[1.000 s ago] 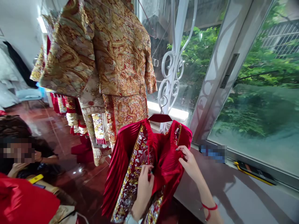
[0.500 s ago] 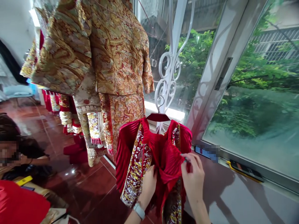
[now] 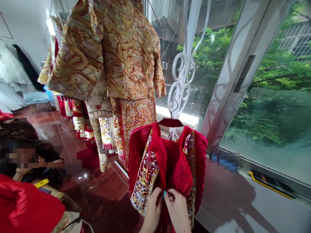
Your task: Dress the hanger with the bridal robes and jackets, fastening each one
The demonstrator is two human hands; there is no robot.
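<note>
A red pleated garment (image 3: 179,171) with gold and silver embroidered bands hangs by its shoulders from a dark red hanger (image 3: 170,122). My left hand (image 3: 153,205) is closed on the front of the garment, beside the left embroidered panel. Close by on the right, my right hand (image 3: 177,205) pinches the cloth at the front, with turquoise showing at a fingertip. The two hands are nearly touching. What lies right between the fingertips is too small to make out, and the lower garment is hidden behind my hands.
Gold brocade jackets (image 3: 131,58) hang to the left. Behind the hanger stands a white scrolled metal post (image 3: 181,77) by the window. A phone in a yellow-edged case (image 3: 270,184) lies on the sill. A person (image 3: 48,161) is low at the left, near red cloth (image 3: 26,207).
My right hand has moved down and left from the right front panel, coming beside my left hand. The raised red cloth has dropped. The view has shifted slightly left.
</note>
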